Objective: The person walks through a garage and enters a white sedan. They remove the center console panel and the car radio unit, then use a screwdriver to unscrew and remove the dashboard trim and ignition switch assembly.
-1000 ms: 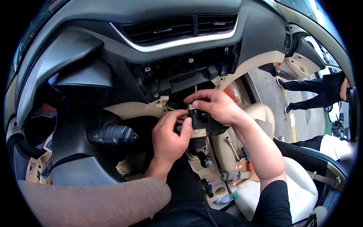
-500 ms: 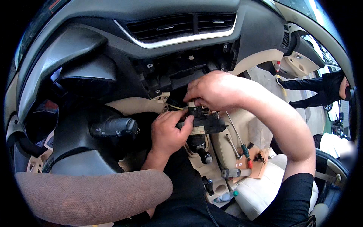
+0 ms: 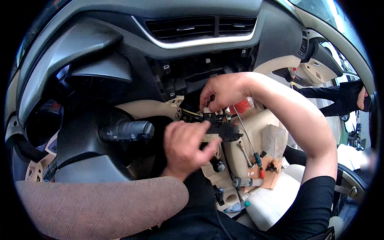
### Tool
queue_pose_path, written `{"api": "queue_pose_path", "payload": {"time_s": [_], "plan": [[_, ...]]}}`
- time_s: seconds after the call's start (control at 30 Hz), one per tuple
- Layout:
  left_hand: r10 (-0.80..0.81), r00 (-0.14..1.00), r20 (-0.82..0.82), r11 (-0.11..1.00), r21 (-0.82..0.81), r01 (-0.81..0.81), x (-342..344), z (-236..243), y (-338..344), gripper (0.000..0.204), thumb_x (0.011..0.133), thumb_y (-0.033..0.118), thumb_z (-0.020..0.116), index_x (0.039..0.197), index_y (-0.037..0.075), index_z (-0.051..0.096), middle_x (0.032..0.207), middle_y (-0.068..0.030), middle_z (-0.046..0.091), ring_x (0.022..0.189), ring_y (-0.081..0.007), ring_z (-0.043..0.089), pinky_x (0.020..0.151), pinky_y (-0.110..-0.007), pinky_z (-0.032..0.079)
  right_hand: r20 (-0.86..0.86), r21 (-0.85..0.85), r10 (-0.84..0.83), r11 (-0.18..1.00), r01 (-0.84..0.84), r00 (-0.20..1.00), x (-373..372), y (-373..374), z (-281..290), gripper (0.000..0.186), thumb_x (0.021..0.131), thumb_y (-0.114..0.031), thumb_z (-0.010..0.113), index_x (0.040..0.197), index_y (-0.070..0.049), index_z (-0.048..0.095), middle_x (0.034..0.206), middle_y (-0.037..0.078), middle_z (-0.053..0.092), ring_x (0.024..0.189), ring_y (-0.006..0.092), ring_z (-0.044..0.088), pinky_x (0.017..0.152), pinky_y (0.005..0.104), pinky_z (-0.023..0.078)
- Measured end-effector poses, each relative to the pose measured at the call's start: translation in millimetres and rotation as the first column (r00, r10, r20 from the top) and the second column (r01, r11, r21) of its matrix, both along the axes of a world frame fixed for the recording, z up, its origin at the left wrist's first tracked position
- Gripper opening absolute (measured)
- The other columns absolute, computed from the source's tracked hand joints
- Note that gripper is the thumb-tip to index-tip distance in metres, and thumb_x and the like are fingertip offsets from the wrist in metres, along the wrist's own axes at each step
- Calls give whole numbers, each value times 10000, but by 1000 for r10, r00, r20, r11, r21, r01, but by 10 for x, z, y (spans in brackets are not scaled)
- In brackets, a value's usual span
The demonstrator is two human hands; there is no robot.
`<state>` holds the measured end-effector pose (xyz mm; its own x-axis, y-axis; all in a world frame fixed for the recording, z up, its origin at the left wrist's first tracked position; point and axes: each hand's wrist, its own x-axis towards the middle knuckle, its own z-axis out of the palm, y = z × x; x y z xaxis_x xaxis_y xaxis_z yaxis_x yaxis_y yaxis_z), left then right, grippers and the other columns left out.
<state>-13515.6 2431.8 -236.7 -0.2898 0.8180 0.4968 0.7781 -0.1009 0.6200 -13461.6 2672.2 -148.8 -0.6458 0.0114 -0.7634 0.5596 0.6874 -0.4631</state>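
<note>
A black electrical unit (image 3: 226, 131) with a pale label hangs below the open dashboard cavity, above the gear shift. My right hand (image 3: 228, 92) reaches over it from the right, its thumb and fingers closed on a small white wiring connector (image 3: 206, 110) at the unit's upper edge. Thin wires (image 3: 191, 113), one of them yellow, run beside it. My left hand (image 3: 186, 146) is at the unit's left side, smeared by motion, with thumb and fingers apart and nothing seen in them. It partly covers the label.
At the left are the covered steering wheel (image 3: 104, 208) and a stalk (image 3: 128, 131). A long screwdriver (image 3: 258, 160), a ratchet wrench (image 3: 245, 154), a grey cylindrical tool (image 3: 248, 182) and a clear box (image 3: 274, 140) lie on the passenger seat. Outside stands a person (image 3: 352, 96).
My left hand has let go of the unit and drawn back toward me, its fingers opening. My right hand has lifted slightly, staying at the connector. The whole view has shifted a little.
</note>
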Motion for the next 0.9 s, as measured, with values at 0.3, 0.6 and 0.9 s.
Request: {"api": "queue_pose_path", "payload": {"time_s": [0.3, 0.6, 0.9], "plan": [[-29, 985, -167, 998, -56, 20, 609, -91, 207, 596, 811, 320, 865, 1342, 117, 686, 1262, -93, 633, 1283, -264, 567, 1209, -510, 358, -79, 62, 14, 998, -9, 997, 63, -21, 23, 421, 856, -219, 730, 1244, -66, 791, 1130, 151, 807, 1041, 264, 762, 930, 374, 590], [-56, 988, -147, 998, -3, 57, 524, -107, 169, 574, 764, 312, 886, 1281, 126, 717, 1199, -67, 633, 1210, -248, 605, 1150, -482, 419, -110, 52, 82, 996, -77, 990, 85, 18, -145, 466, 800, -268, 759, 1225, -77, 777, 1158, 157, 787, 1045, 315, 751, 926, 397, 586], [-81, 986, -146, 997, -6, 81, 519, -126, 175, 548, 739, 279, 898, 1238, 129, 729, 1181, -62, 639, 1188, -244, 611, 1140, -472, 423, -143, 111, 30, 994, -14, 989, 142, -94, -22, 468, 771, -270, 780, 1180, -41, 793, 1127, 188, 801, 1074, 324, 764, 947, 404, 590]]}}
